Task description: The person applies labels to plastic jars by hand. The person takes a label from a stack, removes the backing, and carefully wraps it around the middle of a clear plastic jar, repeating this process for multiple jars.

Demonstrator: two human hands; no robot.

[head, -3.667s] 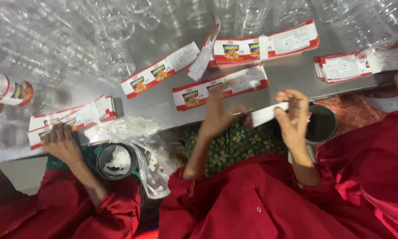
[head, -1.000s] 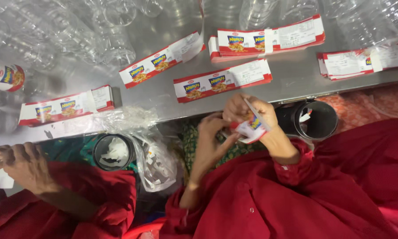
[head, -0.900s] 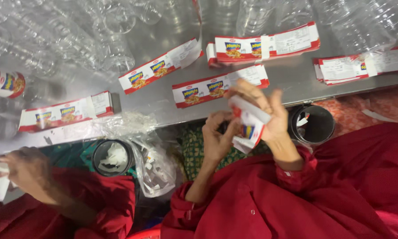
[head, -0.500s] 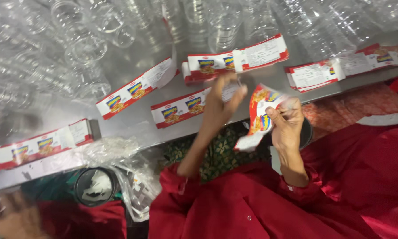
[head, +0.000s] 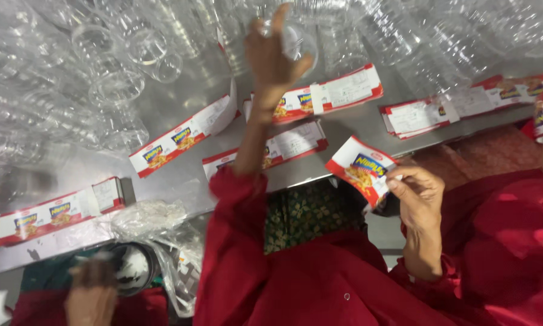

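The label [head: 361, 172] is pinched by its edge in the right hand [head: 417, 194], held up just off the near edge of the table [head: 181, 105], red-and-white with the printed side showing, a bit curled. The left hand [head: 273, 57] is stretched way out across the table and its fingers are curled round a clear jar [head: 297, 41] at the front of a big crowd of clear plastic jars, so that hand is gripping the jar.

If I had to say how to do this bit well: I'd get a firm hold on the jar body, not the rim, since those thin plastic ones squash easily and the ones beside it look like they'd tip. And keep the label pinched only at the edge so it doesn't crease.

Flat stacks of labels [head: 317, 99] lie across the steel top between the two hands. Lower left there's another person's hand [head: 90, 293], blurry, beside a small pot [head: 133, 271] and some crumpled plastic wrap [head: 145, 220].
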